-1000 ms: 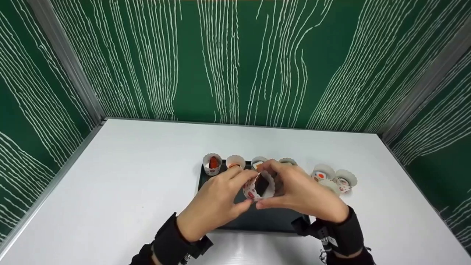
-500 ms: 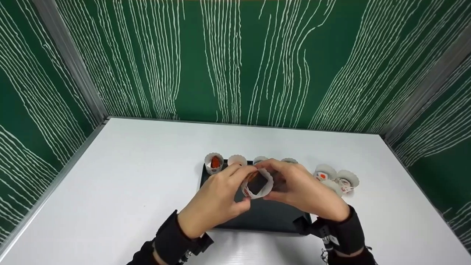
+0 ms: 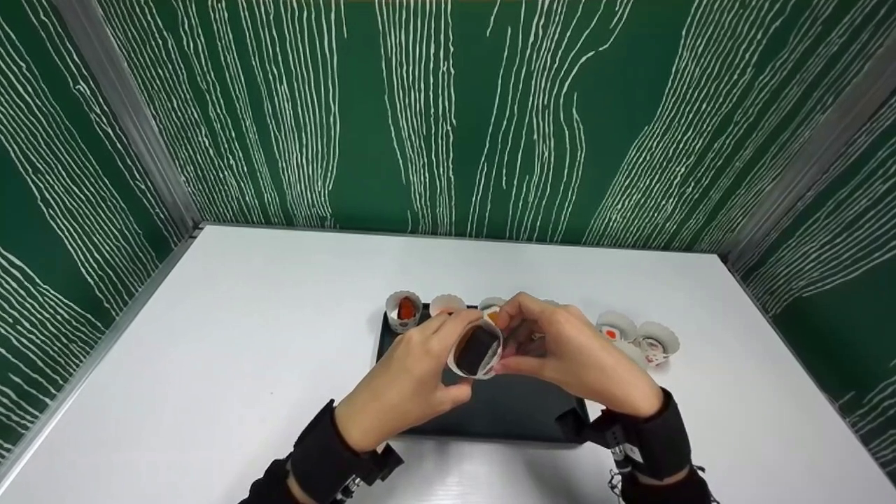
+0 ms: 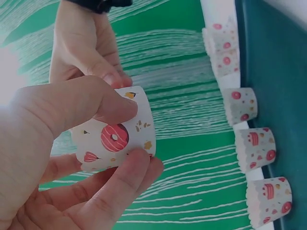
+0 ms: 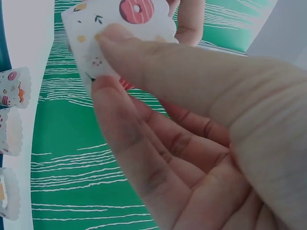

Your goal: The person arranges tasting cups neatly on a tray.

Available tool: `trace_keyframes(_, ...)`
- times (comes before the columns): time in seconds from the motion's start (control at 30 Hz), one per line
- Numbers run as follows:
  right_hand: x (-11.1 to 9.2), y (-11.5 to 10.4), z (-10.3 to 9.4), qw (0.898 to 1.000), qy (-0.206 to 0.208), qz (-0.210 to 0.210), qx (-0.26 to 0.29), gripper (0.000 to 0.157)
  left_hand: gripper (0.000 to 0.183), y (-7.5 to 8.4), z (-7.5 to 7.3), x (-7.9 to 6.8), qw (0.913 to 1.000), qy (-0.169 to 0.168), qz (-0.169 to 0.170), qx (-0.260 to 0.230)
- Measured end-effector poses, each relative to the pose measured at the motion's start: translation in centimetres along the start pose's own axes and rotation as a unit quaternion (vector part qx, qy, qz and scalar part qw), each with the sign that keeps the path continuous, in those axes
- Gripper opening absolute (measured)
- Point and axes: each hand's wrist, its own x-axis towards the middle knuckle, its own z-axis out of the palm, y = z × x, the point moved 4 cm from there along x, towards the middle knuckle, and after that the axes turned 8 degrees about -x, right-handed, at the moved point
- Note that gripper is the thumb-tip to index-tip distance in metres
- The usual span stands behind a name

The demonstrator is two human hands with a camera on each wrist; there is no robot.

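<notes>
1. Cup (image 4: 115, 139) held in the air over the tray (image 3: 504, 416), between both hands. In the head view its mouth shows, facing the camera; exact tilt cannot be told.
2. Left hand (image 3: 409, 383): gripping the cup, thumb and fingertips on the printed wall.
3. Right hand (image 3: 574, 353): also gripping; the right wrist view shows thumb and forefinger pinching the same wall from the other side.
4. Inside the cup: a dark piece (image 3: 477, 350), block-like. Whether it sits flat on the bottom cannot be made out.
5. Along the tray's far edge, a row of similar cups. Corner cup (image 3: 402, 325) at the left end holds something red; farther right, cups are partly hidden by the hands.
6. Side cups (image 3: 659, 331) stand on the table (image 3: 280, 301) just right of the tray, at least one partly behind the right wrist.
7. Step in hand, as judged: handling one filled cup, adjusting the cup or its contents before any setting down. Bare tray surface lies below it.
8. Next move, as judged, calls for a light, even hold: the thin wall looks easy to dent. If lowered, base first and level, one hand letting go only once the other steadies it.
</notes>
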Motion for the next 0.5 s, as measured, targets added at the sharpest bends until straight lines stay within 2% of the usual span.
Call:
trace_keyframes(0.2,0.04,-0.09,0.09,1.0,0.002,-0.002,0.006,0.027,0.079,-0.2,0.17,0.04,0.9999,-0.009,-0.012,-0.006)
trace_keyframes(0.5,0.17,-0.38,0.4,1.0,0.012,-0.018,-0.02,0.025,0.077,-0.36,0.19,0.02,0.9998,-0.007,-0.013,-0.01)
